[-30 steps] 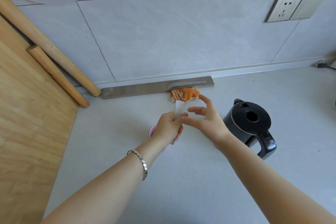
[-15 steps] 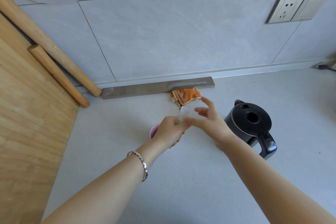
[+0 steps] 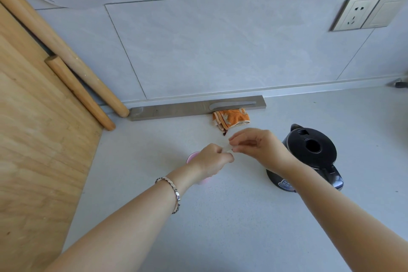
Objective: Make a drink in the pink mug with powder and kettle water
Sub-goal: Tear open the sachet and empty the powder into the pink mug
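Observation:
A small white powder sachet [image 3: 227, 149] is pinched between both hands above the counter. My left hand [image 3: 211, 159] grips its lower end, and my right hand [image 3: 257, 147] pinches its upper end with fingertips closed. The pink mug [image 3: 192, 157] stands on the counter right under my left hand, which hides most of it; only part of its rim and base show. The black kettle [image 3: 313, 154] sits to the right, lid on, handle toward me, partly behind my right wrist.
An orange cloth [image 3: 230, 118] lies by the wall in front of a long grey metal strip [image 3: 176, 109]. A wooden board [image 3: 35, 150] and two wooden rolling pins [image 3: 77, 88] stand at the left. A wall socket [image 3: 355, 14] is at the upper right.
My right hand, open with fingers spread a second ago, has closed onto the sachet's upper end. The sachet has tipped lower, and both hands now hold it together.

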Motion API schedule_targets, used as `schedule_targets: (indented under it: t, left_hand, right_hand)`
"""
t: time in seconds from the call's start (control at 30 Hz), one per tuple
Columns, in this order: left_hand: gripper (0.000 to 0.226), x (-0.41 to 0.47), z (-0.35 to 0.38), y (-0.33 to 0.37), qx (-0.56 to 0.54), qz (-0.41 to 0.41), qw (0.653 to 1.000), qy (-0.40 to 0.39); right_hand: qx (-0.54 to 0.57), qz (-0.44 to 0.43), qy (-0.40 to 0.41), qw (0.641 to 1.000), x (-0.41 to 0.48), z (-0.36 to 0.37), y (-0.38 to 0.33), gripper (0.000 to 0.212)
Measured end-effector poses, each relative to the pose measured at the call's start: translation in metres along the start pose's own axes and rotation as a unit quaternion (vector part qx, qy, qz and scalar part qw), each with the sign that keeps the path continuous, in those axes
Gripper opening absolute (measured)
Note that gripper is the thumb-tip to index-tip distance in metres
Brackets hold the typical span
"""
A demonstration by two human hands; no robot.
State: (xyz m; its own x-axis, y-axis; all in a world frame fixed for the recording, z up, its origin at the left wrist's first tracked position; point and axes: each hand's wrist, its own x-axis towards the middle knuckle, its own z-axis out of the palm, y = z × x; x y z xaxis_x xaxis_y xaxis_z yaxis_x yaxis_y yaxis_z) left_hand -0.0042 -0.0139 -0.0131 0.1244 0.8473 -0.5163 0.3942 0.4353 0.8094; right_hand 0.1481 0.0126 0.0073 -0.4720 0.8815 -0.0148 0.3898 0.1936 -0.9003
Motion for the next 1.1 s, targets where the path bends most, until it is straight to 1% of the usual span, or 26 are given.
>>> schedule_targets:
  t: [0.07,0.13,0.2,0.3,0.37,0.43,0.53,0.6,0.73,0.77,0.8,0.83,0.87,0.93,0.97,1.0,1.03,1.1]
  left_hand:
    - [0.035,-0.002,0.0,0.002,0.003,0.021,1.0,-0.02]
    - [0.026,-0.003,0.004,0.001,0.046,0.069,0.996,0.008]
    - [0.025,-0.004,0.006,0.0,0.086,0.124,0.987,0.05]
    - [0.024,-0.005,0.009,-0.002,0.098,0.203,0.971,0.081]
    - [0.022,-0.006,0.012,-0.003,0.088,0.215,0.967,0.107]
    - [0.019,-0.008,0.015,-0.002,0.06,0.206,0.969,0.124]
    - [0.026,-0.008,0.019,-0.004,0.012,0.186,0.974,0.132]
    - [0.032,-0.009,0.021,-0.004,-0.014,0.176,0.974,0.14]
    - [0.03,-0.007,0.026,-0.004,-0.016,0.166,0.967,0.191]
    - [0.029,-0.008,0.027,-0.004,-0.01,0.169,0.964,0.204]
    - [0.029,-0.008,0.028,-0.004,-0.003,0.171,0.961,0.217]
    - [0.028,-0.008,0.029,-0.005,0.008,0.174,0.958,0.229]
    - [0.028,-0.009,0.03,-0.005,0.024,0.177,0.954,0.242]
    - [0.027,-0.011,0.031,-0.006,0.056,0.181,0.945,0.268]
    - [0.027,-0.011,0.031,-0.007,0.066,0.183,0.941,0.276]
    - [0.027,-0.01,0.031,-0.009,0.067,0.18,0.941,0.279]
    - [0.027,-0.01,0.03,-0.011,0.061,0.176,0.943,0.275]
    - [0.027,-0.01,0.027,-0.013,0.042,0.168,0.952,0.251]
  right_hand:
    - [-0.053,-0.025,-0.004,0.998,0.002,-0.006,-0.003,0.006]
    - [-0.111,-0.041,0.006,0.993,0.004,-0.01,-0.004,0.005]
    - [-0.15,-0.051,0.029,0.987,0.005,-0.01,-0.006,0.005]
    - [-0.19,-0.057,0.031,0.98,0.005,-0.006,-0.009,0.007]
    - [-0.16,-0.024,0.044,0.986,0.004,-0.004,-0.01,0.008]
    - [-0.117,0.024,0.064,0.991,0.003,-0.003,-0.011,0.013]
    - [-0.07,0.079,0.07,0.992,0.003,0.0,-0.01,0.019]
    - [-0.032,0.116,0.083,0.989,0.003,0.003,-0.01,0.018]
    - [0.017,0.185,0.114,0.976,0.005,0.013,-0.008,0.024]
    - [0.049,0.208,0.124,0.969,0.007,0.016,-0.008,0.025]
    - [0.1,0.235,0.134,0.957,0.008,0.019,-0.008,0.026]
    - [0.166,0.269,0.144,0.938,0.009,0.022,-0.009,0.025]
    - [0.244,0.306,0.156,0.907,0.011,0.026,-0.01,0.024]
    - [0.396,0.378,0.173,0.819,0.014,0.034,-0.011,0.02]
    - [0.449,0.4,0.18,0.778,0.015,0.037,-0.013,0.018]
    - [0.467,0.408,0.186,0.762,0.015,0.04,-0.013,0.017]
    - [0.449,0.403,0.187,0.775,0.015,0.041,-0.01,0.015]
    - [0.364,0.361,0.165,0.842,0.014,0.04,-0.007,0.012]
